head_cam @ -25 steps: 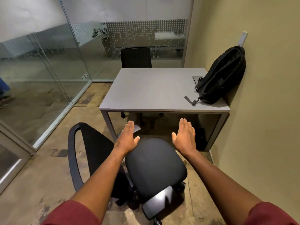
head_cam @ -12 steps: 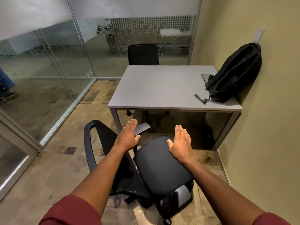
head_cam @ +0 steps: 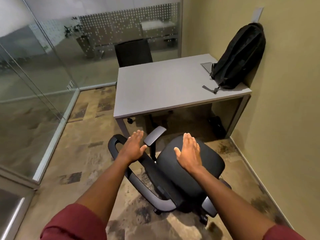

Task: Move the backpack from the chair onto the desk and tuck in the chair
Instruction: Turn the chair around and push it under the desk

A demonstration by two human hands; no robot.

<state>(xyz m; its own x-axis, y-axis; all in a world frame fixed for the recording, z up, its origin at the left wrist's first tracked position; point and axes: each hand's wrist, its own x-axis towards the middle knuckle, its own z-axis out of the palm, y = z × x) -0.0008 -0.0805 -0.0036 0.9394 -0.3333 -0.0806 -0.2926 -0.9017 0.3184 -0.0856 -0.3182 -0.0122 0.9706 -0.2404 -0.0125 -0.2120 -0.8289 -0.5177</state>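
A black backpack (head_cam: 239, 56) stands on the grey desk (head_cam: 161, 89) at its far right corner, leaning on the wall, a strap trailing toward the desk's front. A black office chair (head_cam: 204, 172) stands on the floor in front of the desk, turned sideways, its backrest to the left. My left hand (head_cam: 133, 147) hovers flat and open over the top of the backrest, beside the grey armrest (head_cam: 154, 135). My right hand (head_cam: 189, 152) is flat and open over the seat cushion; whether it touches the seat I cannot tell.
A second black chair (head_cam: 133, 52) stands behind the desk. Glass partition walls (head_cam: 34, 80) run along the left and back. A painted wall (head_cam: 285, 101) closes the right side. A dark object (head_cam: 216, 124) sits under the desk at the right leg.
My view has shifted left and back, so desk and backpack sit further right. My left hand moved from the seat's edge to the backrest top; my right hand came over the seat.
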